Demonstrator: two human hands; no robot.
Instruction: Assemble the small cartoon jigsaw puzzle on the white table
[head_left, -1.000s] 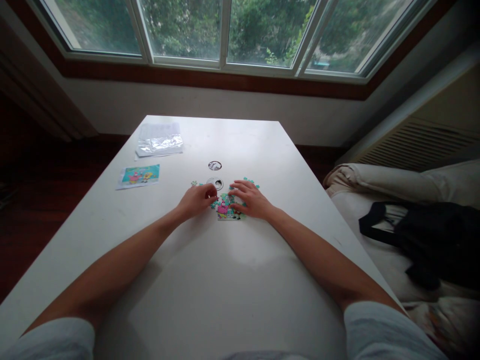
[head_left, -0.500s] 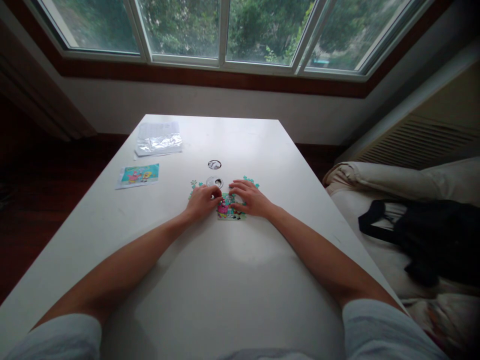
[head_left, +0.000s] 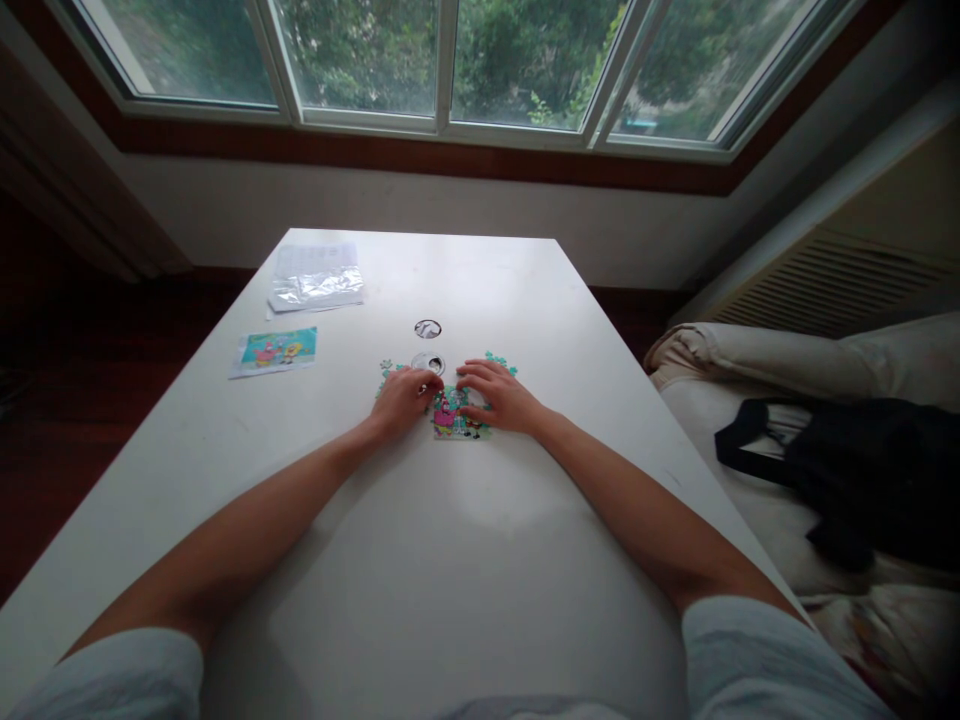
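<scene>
A partly joined jigsaw puzzle with a pink cartoon figure on a teal ground lies flat on the white table. At its upper left, my left hand is closed in a pinch on a small puzzle piece, mostly covered by the fingers. My right hand rests open over the puzzle's right side, fingers apart and thumb lying on the picture. Loose green puzzle pieces show beyond the right fingers, and more loose pieces lie beside the left hand. Both hands hide part of the puzzle.
A round greyish disc lies just beyond my hands, with a dark-rimmed oval behind it. To the left are a cartoon picture sheet and papers with a clear plastic bag. A dark garment lies on the sofa at right.
My left fingertips have shifted slightly left and away from the puzzle's edge. My right hand stays nearly where it was.
</scene>
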